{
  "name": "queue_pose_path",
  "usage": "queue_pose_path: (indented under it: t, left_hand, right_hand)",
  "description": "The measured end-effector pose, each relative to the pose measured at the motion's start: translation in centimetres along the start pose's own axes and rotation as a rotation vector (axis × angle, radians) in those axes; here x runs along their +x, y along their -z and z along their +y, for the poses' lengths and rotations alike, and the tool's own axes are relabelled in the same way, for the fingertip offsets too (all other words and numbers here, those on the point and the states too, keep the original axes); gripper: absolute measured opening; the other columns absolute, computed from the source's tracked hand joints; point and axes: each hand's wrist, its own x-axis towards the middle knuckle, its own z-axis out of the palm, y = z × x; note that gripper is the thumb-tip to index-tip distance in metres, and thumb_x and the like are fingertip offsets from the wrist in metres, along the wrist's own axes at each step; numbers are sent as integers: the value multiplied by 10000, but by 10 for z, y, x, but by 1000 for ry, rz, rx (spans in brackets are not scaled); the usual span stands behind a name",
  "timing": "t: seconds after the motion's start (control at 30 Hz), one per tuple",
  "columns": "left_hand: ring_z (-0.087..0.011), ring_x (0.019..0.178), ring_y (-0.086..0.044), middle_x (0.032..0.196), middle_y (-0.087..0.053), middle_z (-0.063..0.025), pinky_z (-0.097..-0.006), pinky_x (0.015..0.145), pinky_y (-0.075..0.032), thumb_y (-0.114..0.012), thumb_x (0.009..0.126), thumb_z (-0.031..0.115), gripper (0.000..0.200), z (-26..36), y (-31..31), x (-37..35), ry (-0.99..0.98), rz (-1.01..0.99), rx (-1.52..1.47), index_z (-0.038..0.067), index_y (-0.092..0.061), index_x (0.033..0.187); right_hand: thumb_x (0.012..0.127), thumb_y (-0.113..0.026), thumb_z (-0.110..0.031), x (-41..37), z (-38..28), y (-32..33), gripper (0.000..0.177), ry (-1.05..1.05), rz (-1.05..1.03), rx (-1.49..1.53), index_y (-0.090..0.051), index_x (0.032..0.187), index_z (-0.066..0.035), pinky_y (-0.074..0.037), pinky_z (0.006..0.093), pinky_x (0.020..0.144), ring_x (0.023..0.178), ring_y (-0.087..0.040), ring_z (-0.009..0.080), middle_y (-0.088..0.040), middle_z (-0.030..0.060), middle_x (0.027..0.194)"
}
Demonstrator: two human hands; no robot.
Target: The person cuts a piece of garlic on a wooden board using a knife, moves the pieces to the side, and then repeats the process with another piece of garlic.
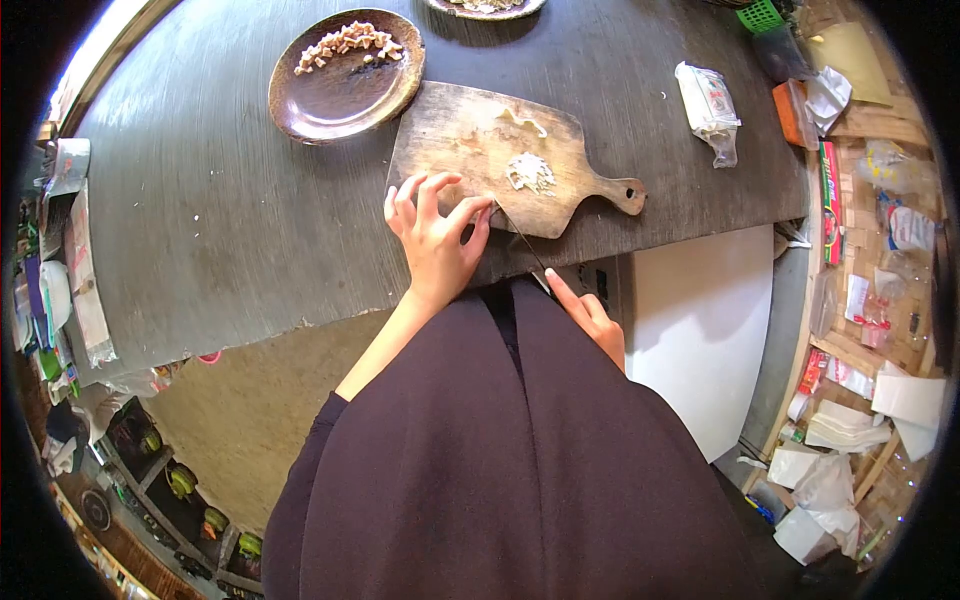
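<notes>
In the head view, my right hand (592, 318) is closed around a knife, its index finger stretched along the top; the handle is mostly hidden by the hand and dark clothing. The thin blade of the knife (522, 236) points up and left over the near edge of a wooden cutting board (455, 130). My left hand (437, 235) pinches thumb and index finger together at the blade's tip, other fingers raised. What lies in that pinch is too small to make out. A small pile of chopped white pieces (530, 174) and a pale curled strip (522, 121) lie on the board.
A brown plate (330, 108) with diced pinkish pieces (350, 42) stands left of the board on the dark table (230, 230). Another plate (487, 12) is partly cut off at the top. A white plastic packet (708, 108) lies to the right, near a shelf of wrappers and containers.
</notes>
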Motion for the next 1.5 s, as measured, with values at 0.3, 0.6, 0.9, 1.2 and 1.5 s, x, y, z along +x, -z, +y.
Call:
queue_pose_path:
  t: [0.3, 0.6, 0.9, 1.2, 1.5]
  left_hand:
    - [-345, 1346, -441, 1314, -619, -12, -543, 1130, -285, -864, 799, 218, 198, -1, -1, 0, 3, 3, -7, 263, -804, 982]
    - [-341, 1356, -440, 1324, -606, -6, -577, 1146, -268, -851, 798, 216, 191, -2, -1, -1, 7, 13, -25, 259, -792, 975]
    - [-352, 1365, -430, 1338, -611, -8, -555, 1141, -273, -858, 775, 190, 226, -3, 0, -2, 6, -1, -8, 251, -795, 983]
    - [-348, 1364, -433, 1330, -615, -9, -558, 1147, -273, -865, 766, 201, 210, -2, 0, -2, 12, 10, -8, 242, -791, 959]
    - [-345, 1346, -446, 1313, -623, -11, -543, 1140, -282, -866, 783, 216, 166, -1, -1, -2, 27, 33, -16, 239, -789, 927]
  right_hand:
    - [962, -725, -224, 24, -12, 18, 608, -92, 60, 102, -566, 1528, -383, -586, 404, 575, 575, -628, 226, -490, 28, 804]
    - [983, -696, -201, 25, -27, 29, 610, -102, -22, 164, -544, 1543, -392, -587, 419, 591, 610, -663, 250, -494, 43, 809]
    - [975, -698, -192, 23, -21, 11, 626, -44, -27, 64, -541, 1546, -393, -579, 419, 588, 615, -674, 264, -504, 52, 829]
    - [986, -692, -220, 26, -24, 6, 597, -72, 38, 141, -550, 1535, -408, -581, 417, 587, 619, -678, 261, -510, 52, 842]
    - [965, -715, -197, 24, -21, 19, 595, -114, 50, 153, -586, 1513, -389, -561, 411, 575, 599, -654, 246, -490, 43, 809]
